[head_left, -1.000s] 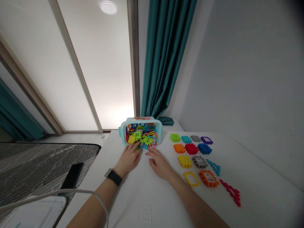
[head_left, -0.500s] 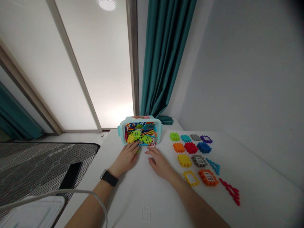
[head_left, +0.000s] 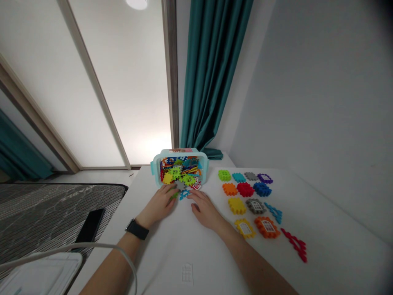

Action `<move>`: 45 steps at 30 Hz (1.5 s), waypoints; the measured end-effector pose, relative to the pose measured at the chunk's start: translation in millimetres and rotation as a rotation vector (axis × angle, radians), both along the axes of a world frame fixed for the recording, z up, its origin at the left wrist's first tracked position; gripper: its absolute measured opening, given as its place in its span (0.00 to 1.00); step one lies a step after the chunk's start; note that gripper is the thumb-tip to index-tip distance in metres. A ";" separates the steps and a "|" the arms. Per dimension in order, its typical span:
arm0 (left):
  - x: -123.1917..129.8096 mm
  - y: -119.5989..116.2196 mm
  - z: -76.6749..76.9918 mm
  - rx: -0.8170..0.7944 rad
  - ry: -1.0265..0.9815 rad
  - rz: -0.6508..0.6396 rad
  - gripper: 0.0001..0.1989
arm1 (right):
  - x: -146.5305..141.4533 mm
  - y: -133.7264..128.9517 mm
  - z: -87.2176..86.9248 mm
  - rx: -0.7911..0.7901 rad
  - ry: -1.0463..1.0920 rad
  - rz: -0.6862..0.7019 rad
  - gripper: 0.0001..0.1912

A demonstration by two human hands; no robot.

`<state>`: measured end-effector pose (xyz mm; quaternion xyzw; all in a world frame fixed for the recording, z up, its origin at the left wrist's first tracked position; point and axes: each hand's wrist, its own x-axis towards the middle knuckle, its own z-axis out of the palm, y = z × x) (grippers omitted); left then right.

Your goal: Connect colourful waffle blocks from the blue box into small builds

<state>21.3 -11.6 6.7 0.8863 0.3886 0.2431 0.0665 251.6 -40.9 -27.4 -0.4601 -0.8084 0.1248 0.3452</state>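
left hand [head_left: 158, 203]: how was it found?
— it was seen low on the white table [head_left: 172, 256], just in front of the plastic tub [head_left: 152, 168], with the fingers lightly curved. a green toy piece [head_left: 174, 196] was seen at its fingertips, but whether that piece was grasped could not be told.

and the right hand [head_left: 204, 209]?
— it was found open, with the fingers spread on the table, and nothing was seen held in it.

what was lying between the two?
— a gray toy piece [head_left: 180, 185] was seen just beside the front edge of the tub, and a blue toy piece [head_left: 184, 195] was lying just beyond the right hand's fingertips.

where was the tub placed?
— it was placed on the far end of the table, ahead of both hands. it was filled with a jumble of colored interlocking pieces [head_left: 181, 172].

what was set out to the right?
— rows of toy pieces [head_left: 245, 189] were laid flat on the table, in green, teal, gray, purple, orange, red, blue and yellow. small windows were shown on some, and a red chain of pieces [head_left: 294, 244] was lying nearest the table's edge.

and to the left?
— a black phone [head_left: 89, 225] was lying on a striped mat [head_left: 30, 213], a white cable [head_left: 92, 244] was curved past the left forearm, and a black watch [head_left: 137, 229] was worn on the left wrist.
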 end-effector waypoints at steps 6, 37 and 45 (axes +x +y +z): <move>1.3 -0.8 -5.8 0.021 0.072 0.067 0.20 | -3.3 2.6 0.4 -0.014 -0.065 -0.013 0.24; 14.2 4.2 0.7 -0.513 -0.990 0.246 0.11 | -24.3 -20.6 19.0 -0.081 0.225 0.191 0.22; 21.8 -3.8 5.4 -0.566 -1.063 0.149 0.16 | -20.4 -10.4 18.6 0.042 0.363 0.017 0.18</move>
